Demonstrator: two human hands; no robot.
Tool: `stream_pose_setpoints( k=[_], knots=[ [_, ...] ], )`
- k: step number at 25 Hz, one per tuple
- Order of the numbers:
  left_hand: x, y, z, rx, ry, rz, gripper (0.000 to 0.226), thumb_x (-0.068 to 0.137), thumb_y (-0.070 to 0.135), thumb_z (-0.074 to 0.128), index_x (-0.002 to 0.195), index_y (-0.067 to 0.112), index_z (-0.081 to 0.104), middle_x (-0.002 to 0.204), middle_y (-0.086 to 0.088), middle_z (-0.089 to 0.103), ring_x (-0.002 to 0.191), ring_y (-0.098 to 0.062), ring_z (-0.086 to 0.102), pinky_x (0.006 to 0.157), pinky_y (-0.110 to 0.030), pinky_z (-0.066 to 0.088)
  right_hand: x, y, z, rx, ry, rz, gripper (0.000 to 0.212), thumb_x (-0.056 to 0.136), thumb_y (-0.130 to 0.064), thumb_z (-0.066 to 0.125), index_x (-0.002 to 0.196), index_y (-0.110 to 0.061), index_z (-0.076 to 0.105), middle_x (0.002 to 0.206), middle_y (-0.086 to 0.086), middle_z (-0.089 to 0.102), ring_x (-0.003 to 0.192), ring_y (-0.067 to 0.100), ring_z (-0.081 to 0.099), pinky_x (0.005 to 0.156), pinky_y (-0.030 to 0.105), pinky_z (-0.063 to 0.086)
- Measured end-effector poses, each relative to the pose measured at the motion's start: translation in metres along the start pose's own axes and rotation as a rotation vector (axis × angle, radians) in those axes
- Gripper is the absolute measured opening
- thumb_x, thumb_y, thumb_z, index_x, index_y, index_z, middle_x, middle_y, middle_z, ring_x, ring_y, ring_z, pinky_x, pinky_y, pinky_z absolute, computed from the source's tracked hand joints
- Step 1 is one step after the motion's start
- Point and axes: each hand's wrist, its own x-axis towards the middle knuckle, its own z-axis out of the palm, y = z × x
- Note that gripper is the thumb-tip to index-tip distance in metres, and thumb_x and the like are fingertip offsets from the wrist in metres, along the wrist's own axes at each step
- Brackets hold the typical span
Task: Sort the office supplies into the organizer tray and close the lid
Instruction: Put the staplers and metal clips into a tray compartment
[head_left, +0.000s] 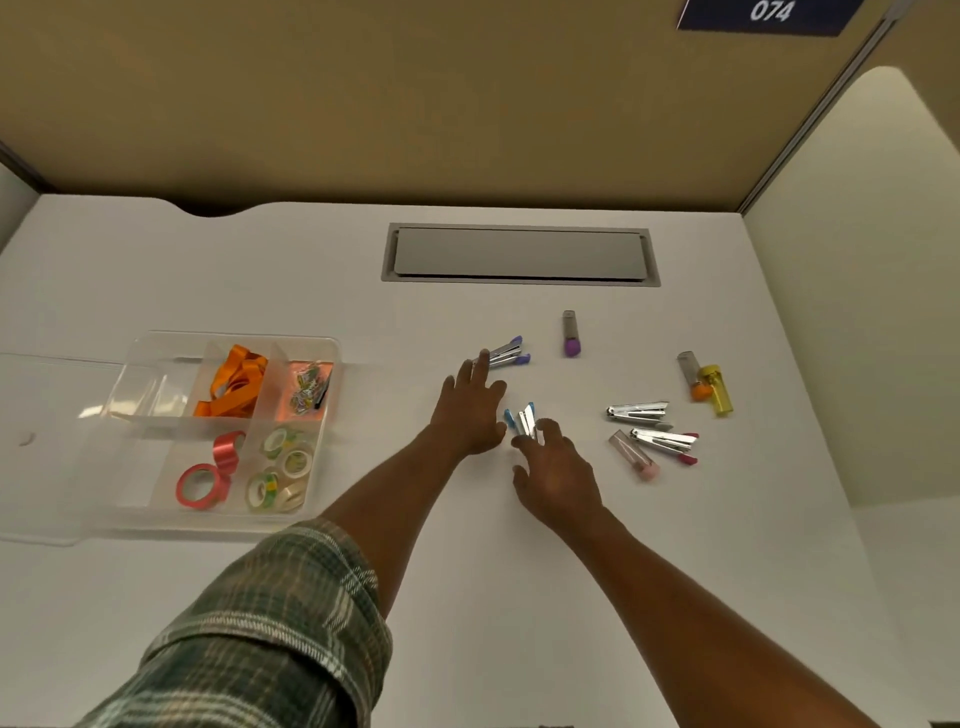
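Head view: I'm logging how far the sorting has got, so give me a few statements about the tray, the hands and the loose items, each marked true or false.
1. The orange ribbon lies inside the organizer tray. True.
2. The tray's lid is closed. False: the clear lid lies open to the tray's left.
3. The left hand touches the purple stapler. True.
4. The blue stapler is already in the tray. False: it lies on the desk at the fingertips of the right hand.
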Motion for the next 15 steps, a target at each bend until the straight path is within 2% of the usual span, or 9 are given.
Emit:
stream_pose_setpoints(
  k=[2, 4, 6, 8, 9, 12, 15],
  knots=[
    [0.013, 0.004, 0.001, -0.019, -0.031, -0.029, 0.064, 0.091, 0.048, 0.056, 0.146, 0.023, 0.037, 0.163, -0.016, -0.011, 0.15, -0.037, 0.0, 0.12, -0.051, 0.017, -0.005, 0.011, 0.002, -0.011, -0.069, 0.008, 0.047, 0.093, -0.034, 0.056, 0.139, -0.028, 0.051, 0.147, 0.009, 0.039, 0.119, 0.029, 0.053, 0.088, 0.039, 0.052],
    [0.025, 0.004, 0.001, -0.025, -0.079, -0.055, 0.068, 0.091, 0.05, 0.054, 0.15, 0.025, 0.031, 0.162, -0.018, -0.01, 0.15, -0.038, -0.001, 0.12, -0.05, 0.015, -0.007, 0.019, 0.003, -0.09, -0.118, -0.011, 0.048, 0.094, -0.035, 0.054, 0.141, -0.028, 0.048, 0.146, 0.008, 0.039, 0.122, 0.027, 0.049, 0.088, 0.039, 0.051],
    [0.032, 0.001, 0.001, 0.019, -0.057, -0.044, 0.061, 0.092, 0.043, 0.052, 0.148, 0.024, 0.035, 0.159, -0.021, 0.011, 0.145, -0.037, 0.017, 0.117, -0.046, 0.023, -0.006, 0.023, 0.002, -0.115, -0.105, -0.024, 0.044, 0.095, -0.032, 0.052, 0.138, -0.024, 0.049, 0.138, 0.007, 0.044, 0.116, 0.026, 0.051, 0.085, 0.037, 0.052],
    [0.032, -0.001, 0.001, 0.064, 0.047, -0.015, 0.046, 0.093, 0.034, 0.049, 0.136, 0.017, 0.049, 0.139, -0.017, 0.042, 0.124, -0.033, 0.042, 0.101, -0.04, 0.039, -0.005, 0.026, 0.0, -0.073, -0.076, -0.002, 0.036, 0.097, -0.029, 0.05, 0.132, -0.018, 0.052, 0.127, 0.008, 0.048, 0.109, 0.028, 0.054, 0.082, 0.037, 0.053],
    [0.03, -0.002, 0.003, 0.074, 0.092, -0.006, 0.039, 0.094, 0.031, 0.048, 0.13, 0.015, 0.053, 0.128, -0.014, 0.049, 0.114, -0.031, 0.048, 0.091, -0.038, 0.041, -0.005, 0.027, -0.001, -0.052, -0.063, 0.012, 0.033, 0.098, -0.027, 0.05, 0.13, -0.016, 0.052, 0.123, 0.008, 0.049, 0.106, 0.028, 0.056, 0.081, 0.037, 0.052],
    [0.014, -0.006, 0.014, 0.072, 0.164, -0.023, 0.034, 0.094, 0.027, 0.047, 0.122, 0.01, 0.054, 0.112, -0.014, 0.055, 0.099, -0.032, 0.053, 0.077, -0.038, 0.04, -0.006, 0.028, -0.003, -0.043, -0.039, 0.069, 0.032, 0.097, -0.029, 0.055, 0.125, -0.013, 0.05, 0.117, 0.009, 0.051, 0.101, 0.028, 0.058, 0.077, 0.036, 0.049],
    [-0.003, -0.014, 0.024, 0.021, 0.191, -0.096, 0.027, 0.092, 0.031, 0.049, 0.106, 0.009, 0.057, 0.1, -0.011, 0.058, 0.09, -0.031, 0.056, 0.07, -0.036, 0.036, 0.0, 0.021, -0.004, 0.014, -0.013, 0.176, 0.043, 0.092, -0.037, 0.064, 0.121, -0.011, 0.047, 0.114, 0.009, 0.056, 0.102, 0.029, 0.061, 0.08, 0.038, 0.05]
  ],
)
